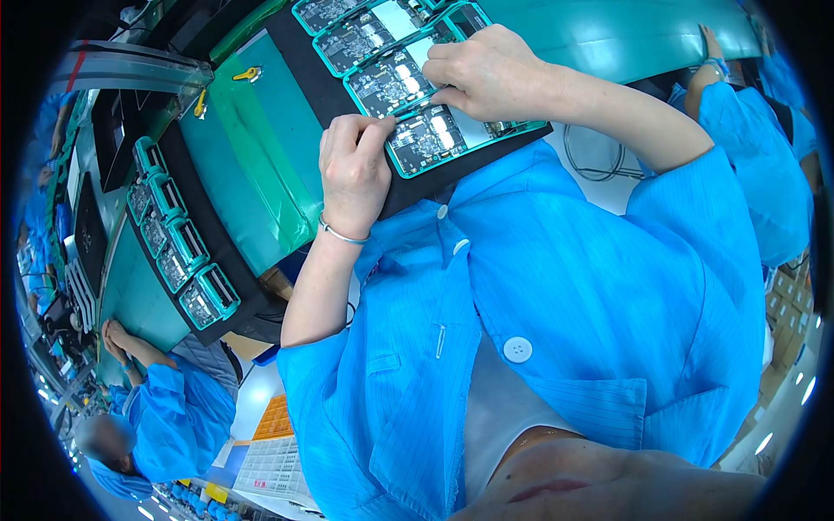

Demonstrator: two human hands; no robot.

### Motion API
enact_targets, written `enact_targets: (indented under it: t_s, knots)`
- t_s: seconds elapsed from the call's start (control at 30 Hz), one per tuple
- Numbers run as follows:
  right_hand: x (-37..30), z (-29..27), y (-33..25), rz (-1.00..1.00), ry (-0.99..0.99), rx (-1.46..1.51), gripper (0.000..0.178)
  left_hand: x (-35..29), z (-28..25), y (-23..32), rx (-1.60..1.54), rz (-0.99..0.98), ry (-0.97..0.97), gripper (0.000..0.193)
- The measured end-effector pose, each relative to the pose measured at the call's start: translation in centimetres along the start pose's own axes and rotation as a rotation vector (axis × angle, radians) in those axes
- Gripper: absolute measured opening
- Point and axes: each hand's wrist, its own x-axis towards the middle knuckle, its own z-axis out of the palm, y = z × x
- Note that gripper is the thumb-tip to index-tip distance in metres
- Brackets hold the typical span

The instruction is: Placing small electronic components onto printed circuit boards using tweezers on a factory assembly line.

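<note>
Teal-framed circuit boards (426, 141) stand in a row on a black mat at the top middle. My left hand (354, 169), a bangle on its wrist, is closed, with thumb and fingertips pressed together at the edge between two neighbouring frames. My right hand (486, 74) is closed too, its curled fingertips low over the same edge a little to the right. What the fingers pinch, if anything, is too small to make out. Another framed board (384, 85) lies just beyond them, and the right hand covers part of the frames' right side.
On the left, a second row of teal-framed boards (184, 250) rests on a black strip. Between the rows runs a green sheet (252, 165) with yellow clips (249, 75). Co-workers in blue sit at lower left (178, 417) and right (747, 174).
</note>
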Motion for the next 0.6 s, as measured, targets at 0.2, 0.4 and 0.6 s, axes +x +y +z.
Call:
enact_targets:
  t_s: [0.2,0.4,0.6]
  knots:
    - [0.08,0.36,-0.06,-0.006,0.012,-0.008,0.022,-0.08,-0.05,0.15,0.0,0.001,-0.003,0.026]
    - [-0.2,0.55,-0.43,-0.025,0.028,-0.048,0.022,-0.41,0.21,0.35,0.024,-0.051,-0.003,0.026]
    - [-0.09,0.38,-0.39,-0.005,-0.025,-0.032,0.021,-0.52,0.24,0.45,0.04,-0.075,-0.003,0.026]
